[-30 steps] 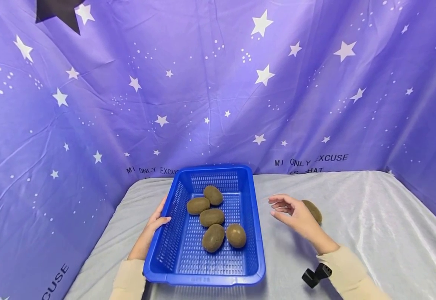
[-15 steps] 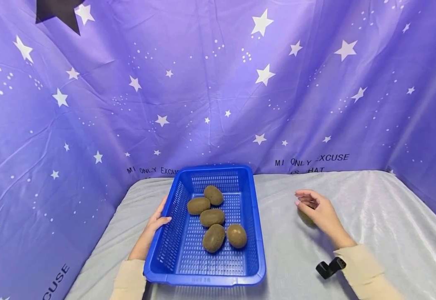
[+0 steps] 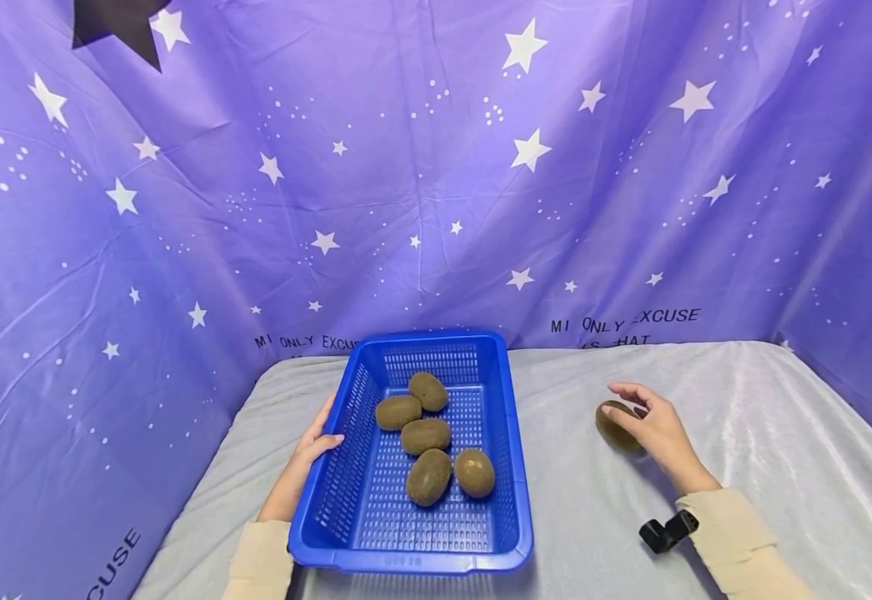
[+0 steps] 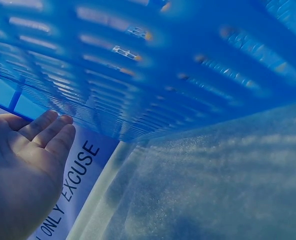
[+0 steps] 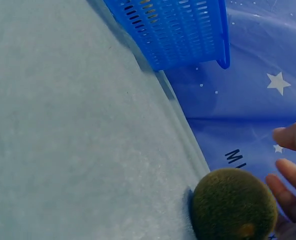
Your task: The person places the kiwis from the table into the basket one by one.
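A blue plastic basket [image 3: 409, 560] with slotted walls holds several brown kiwis [image 3: 426, 437]. My left hand [image 3: 303, 458] grips its left side, thumb over the rim and fingers along the outer wall. From below, the left wrist view shows those fingers [image 4: 53, 131] against the slotted wall. One more kiwi [image 3: 616, 427] lies on the cloth right of the basket. Over this kiwi is my right hand [image 3: 657, 433], thumb and fingers spread and loosely bent. In the right wrist view the fuzzy kiwi [image 5: 233, 207] sits in front of the fingers, which do not close round it.
A pale grey cloth [image 3: 751, 442] covers the table. Purple curtains [image 3: 436, 167] with white stars hang behind it and at both sides. A black device [image 3: 667, 532] is strapped at the right wrist, below the beige sleeve.
My right hand has moved right, from beside the basket to the lone kiwi. That kiwi has shifted slightly left. My left hand and the basket have stayed put.
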`<state>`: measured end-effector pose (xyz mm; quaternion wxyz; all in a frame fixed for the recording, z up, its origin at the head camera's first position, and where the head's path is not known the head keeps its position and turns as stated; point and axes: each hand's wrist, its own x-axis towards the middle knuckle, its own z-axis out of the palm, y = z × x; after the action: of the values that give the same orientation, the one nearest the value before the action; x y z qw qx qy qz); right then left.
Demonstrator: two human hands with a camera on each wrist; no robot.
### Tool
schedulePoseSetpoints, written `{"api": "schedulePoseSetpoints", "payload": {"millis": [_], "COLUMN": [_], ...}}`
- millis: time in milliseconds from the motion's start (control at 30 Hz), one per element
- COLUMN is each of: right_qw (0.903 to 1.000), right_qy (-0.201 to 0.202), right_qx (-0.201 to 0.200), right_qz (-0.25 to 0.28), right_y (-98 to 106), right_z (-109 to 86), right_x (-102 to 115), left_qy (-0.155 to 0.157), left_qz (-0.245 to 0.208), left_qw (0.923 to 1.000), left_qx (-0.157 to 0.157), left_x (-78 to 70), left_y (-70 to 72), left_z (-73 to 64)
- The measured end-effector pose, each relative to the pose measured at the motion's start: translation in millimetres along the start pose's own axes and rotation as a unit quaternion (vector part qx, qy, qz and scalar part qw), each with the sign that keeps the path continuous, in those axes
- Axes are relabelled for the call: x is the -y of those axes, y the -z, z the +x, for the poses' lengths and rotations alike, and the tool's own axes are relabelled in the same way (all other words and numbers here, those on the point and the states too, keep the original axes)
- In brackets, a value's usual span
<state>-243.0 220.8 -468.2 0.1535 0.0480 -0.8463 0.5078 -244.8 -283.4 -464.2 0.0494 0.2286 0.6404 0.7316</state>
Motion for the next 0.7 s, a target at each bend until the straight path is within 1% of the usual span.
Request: {"api": "schedulePoseSetpoints", "payload": {"millis": [133, 200, 267, 367, 500, 567, 700], "right_qw": [0.9997, 0.9994, 0.9989, 0.9978, 0.9957, 0.9943, 0.9929], "right_qy": [-0.017, -0.024, -0.034, -0.048, -0.071, -0.08, -0.087], "right_qx": [0.016, 0.023, 0.032, 0.045, 0.059, 0.064, 0.062], "right_qz": [0.004, -0.004, -0.011, -0.008, 0.014, 0.03, 0.053], "right_y": [0.1, 0.2, 0.5, 0.6, 0.9, 1.1, 0.7], "right_z": [-0.9, -1.5, -1.9, -2.0, -1.5, -1.3, -1.1], "right_x": [-1.9, -2.8, -3.9, -6.6, -10.6, -12.5, -16.0], "left_qy": [-0.001, -0.001, 0.001, 0.009, 0.006, -0.002, -0.008], "left_qz": [0.005, 0.007, 0.012, 0.006, -0.006, -0.005, 0.002], "left_qw": [1.0, 1.0, 0.9999, 0.9999, 1.0, 1.0, 1.0], "left_qx": [-0.004, -0.007, -0.011, -0.013, -0.005, -0.002, -0.002], "left_x": [0.2, 0.0, -0.3, -1.5, -2.0, -1.5, -0.8], "left_y": [0.0, -0.4, -0.9, -1.8, -1.5, -1.0, -0.5], "left_z": [-0.7, -1.1, -1.3, -1.8, -1.7, -1.1, -0.1]}}
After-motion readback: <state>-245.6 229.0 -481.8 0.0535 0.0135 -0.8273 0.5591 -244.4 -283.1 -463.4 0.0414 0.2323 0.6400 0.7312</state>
